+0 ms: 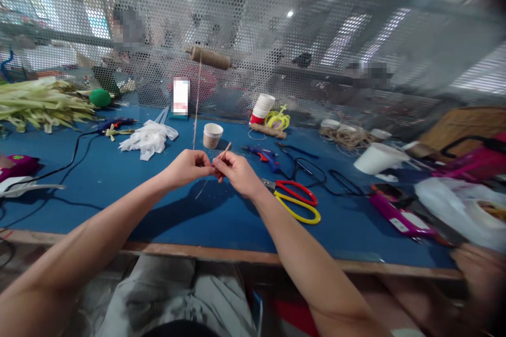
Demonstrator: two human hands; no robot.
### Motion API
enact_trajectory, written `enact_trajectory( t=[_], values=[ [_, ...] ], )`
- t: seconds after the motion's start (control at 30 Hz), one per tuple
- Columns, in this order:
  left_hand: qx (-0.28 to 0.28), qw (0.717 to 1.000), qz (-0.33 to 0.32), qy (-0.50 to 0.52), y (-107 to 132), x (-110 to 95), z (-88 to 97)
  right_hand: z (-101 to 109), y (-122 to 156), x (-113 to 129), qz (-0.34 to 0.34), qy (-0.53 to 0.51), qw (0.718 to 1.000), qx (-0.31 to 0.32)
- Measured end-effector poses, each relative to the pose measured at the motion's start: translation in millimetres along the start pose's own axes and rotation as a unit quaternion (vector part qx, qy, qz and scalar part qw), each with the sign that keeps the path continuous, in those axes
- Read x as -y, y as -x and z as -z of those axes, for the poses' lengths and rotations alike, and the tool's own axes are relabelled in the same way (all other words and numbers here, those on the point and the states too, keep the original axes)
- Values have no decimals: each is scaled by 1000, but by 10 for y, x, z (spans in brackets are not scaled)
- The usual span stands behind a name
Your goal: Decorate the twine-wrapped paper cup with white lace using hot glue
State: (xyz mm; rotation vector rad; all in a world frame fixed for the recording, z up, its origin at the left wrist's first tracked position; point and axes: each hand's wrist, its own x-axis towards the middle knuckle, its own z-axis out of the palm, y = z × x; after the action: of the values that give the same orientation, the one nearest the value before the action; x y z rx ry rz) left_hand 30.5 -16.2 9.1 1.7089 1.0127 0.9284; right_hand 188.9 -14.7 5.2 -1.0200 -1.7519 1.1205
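My left hand [188,168] and my right hand [239,172] meet fingertip to fingertip above the blue table. A thin wooden-looking stick [226,149] pokes up from the pinch of my right hand. Twine [197,100] drops from a wound spool [210,58] on the mesh panel to the closed fingers of my left hand, and a loose end trails below them. Exactly how twine and stick join is hidden by the fingers. Just beyond my hands stands a paper cup [212,136]. Scissors [296,200] with red and yellow handles lie beside my right wrist.
Behind the table [169,221] rises a perforated metal panel [245,21]. A blue glue gun [266,158] with a cable lies right of my hands. White crumpled material [148,138], a phone [181,97] and pale husks [39,102] are leftward. Another person's hand [480,268] is at far right.
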Motion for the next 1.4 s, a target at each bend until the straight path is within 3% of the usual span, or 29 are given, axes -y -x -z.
enact_trajectory(
  t=[0.1,0.33,0.63,0.9,1.1,1.4],
  values=[
    [14,998,-4,-54,8,-22,29,-1,-8,-6,-12,-4,1000,-8],
    [-22,970,-39,-241,57,-91,12,-34,-23,4,-37,26,998,-42],
    [-51,976,-25,-212,40,-21,-64,-44,-9,-13,-24,68,996,-46],
    [8,1000,8,-27,10,-4,-50,5,4,22,2,-19,1000,13],
    [41,992,-40,-108,26,-33,27,8,-3,14,-16,5,1000,-20],
    [-6,972,-10,-235,49,-78,-31,-21,-15,-41,-23,77,997,-20]
  ],
)
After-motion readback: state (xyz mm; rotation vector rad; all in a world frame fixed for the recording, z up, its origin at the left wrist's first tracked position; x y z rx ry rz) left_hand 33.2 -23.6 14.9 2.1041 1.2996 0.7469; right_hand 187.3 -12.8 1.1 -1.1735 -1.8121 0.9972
